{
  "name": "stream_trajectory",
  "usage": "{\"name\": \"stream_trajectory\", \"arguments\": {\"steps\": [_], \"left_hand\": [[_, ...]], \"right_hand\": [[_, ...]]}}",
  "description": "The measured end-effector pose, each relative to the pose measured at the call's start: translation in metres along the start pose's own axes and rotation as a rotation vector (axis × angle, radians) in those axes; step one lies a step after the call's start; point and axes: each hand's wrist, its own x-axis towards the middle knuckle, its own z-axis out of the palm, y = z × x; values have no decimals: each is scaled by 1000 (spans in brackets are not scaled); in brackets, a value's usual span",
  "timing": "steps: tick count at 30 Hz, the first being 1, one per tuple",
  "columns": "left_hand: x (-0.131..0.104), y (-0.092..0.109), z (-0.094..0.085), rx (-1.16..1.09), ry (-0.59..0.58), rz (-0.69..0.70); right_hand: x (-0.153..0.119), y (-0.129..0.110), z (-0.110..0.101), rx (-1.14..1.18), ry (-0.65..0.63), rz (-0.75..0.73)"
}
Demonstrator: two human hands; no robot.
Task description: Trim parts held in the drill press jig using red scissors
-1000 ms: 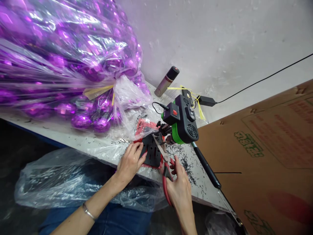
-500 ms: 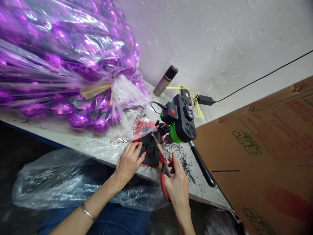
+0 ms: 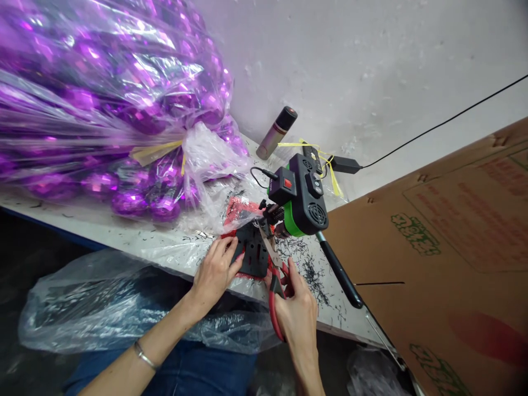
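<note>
My left hand lies at the near left of a slotted black base plate, its fingertips and thumb touching the plate with the thumb apart from the fingers. My right hand grips a pair of scissors by the red and black handles. The blades point away over the plate, close to the lower part of a small black-and-green bench machine that looks like a mini drill press. Whatever is near the blade tips is too small to make out. Red material shows around the plate.
A clear bag of shiny purple balls fills the left side. A spray can and a power adapter stand behind the machine. Its black lever reaches toward a cardboard box. Black scraps litter the white table.
The whole view has shifted slightly. Both hands keep nearly the same place, and the scissors remain in my right hand beside the machine.
</note>
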Motion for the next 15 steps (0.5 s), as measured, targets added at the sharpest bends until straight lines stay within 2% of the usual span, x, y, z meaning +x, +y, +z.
{"name": "stream_trajectory", "arguments": {"steps": [4, 10, 15], "left_hand": [[0, -1, 0, 2, 12, 2], [0, 1, 0, 3, 0, -9], [0, 2, 0, 10, -7, -13]], "right_hand": [[3, -1, -6, -4, -36, 1], [8, 15, -22, 91, -159, 53], [11, 14, -23, 70, -133, 15]]}}
